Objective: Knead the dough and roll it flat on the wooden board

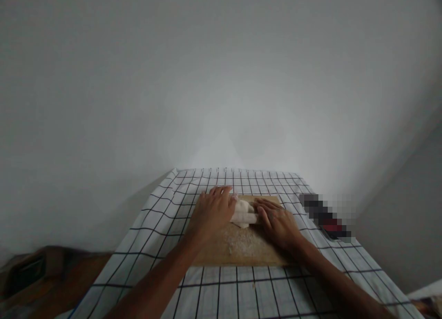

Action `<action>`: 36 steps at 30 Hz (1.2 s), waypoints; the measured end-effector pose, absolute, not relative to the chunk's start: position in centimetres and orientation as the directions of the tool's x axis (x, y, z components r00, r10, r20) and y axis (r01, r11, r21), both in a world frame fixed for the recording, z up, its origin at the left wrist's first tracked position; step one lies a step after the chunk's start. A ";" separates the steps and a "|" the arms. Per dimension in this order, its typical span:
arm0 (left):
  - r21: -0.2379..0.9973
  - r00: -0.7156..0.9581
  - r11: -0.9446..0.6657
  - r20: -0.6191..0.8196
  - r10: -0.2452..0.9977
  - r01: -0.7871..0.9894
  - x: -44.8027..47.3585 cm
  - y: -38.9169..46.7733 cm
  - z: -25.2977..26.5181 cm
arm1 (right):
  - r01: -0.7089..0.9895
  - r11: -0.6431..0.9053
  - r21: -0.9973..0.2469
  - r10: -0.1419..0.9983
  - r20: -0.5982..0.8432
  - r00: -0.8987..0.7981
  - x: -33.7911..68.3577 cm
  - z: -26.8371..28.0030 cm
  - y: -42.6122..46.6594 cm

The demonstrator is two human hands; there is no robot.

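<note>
A pale rolling pin (247,218) lies crosswise over a piece of white dough (244,206) on a wooden board (214,252). My left hand (216,208) is on the pin's left end, its fingers reaching forward over it. At the other end, my right hand (279,223) holds the pin from above, with the fingers pointing forward and inward. Both hands cover the pin's ends, so only its middle shows. Dough sticks out in front of the pin and a little behind it. Loose flour (241,245) dusts the near part of the board.
A white tablecloth with black grid lines (235,289) covers the table under the board. To the right, a dark, partly pixelated object (331,234), possibly a phone, lies near the table edge. A pale wall (221,79) stands behind. Brownish items (51,268) sit low at left.
</note>
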State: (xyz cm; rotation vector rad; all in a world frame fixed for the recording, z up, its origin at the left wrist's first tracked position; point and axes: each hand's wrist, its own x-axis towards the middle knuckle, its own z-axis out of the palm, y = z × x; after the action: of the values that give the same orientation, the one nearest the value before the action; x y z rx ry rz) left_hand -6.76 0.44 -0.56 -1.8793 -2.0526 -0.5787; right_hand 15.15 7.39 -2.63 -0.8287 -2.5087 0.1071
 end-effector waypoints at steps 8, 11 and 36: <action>0.139 -0.136 0.081 0.450 0.882 0.987 -6.0 -2.0 -2.2 | 0.558 0.811 -0.174 0.575 0.411 -0.707 15.7 -2.1 5.3; 0.186 -0.143 0.070 0.420 0.896 0.980 -6.0 -2.0 -2.1 | 0.586 0.792 -0.173 0.602 0.385 -0.700 14.8 -1.5 7.0; 0.316 -0.193 0.128 0.184 0.964 0.940 -8.4 2.7 0.9 | 0.400 0.912 -0.095 0.411 0.192 -0.891 8.8 -1.7 18.8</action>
State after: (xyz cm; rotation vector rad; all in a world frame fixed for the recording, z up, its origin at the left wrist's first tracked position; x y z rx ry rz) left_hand -8.39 2.75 0.88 -2.0346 -2.4066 -0.5881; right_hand 8.83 18.84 -1.73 -0.6144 -2.8667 0.0778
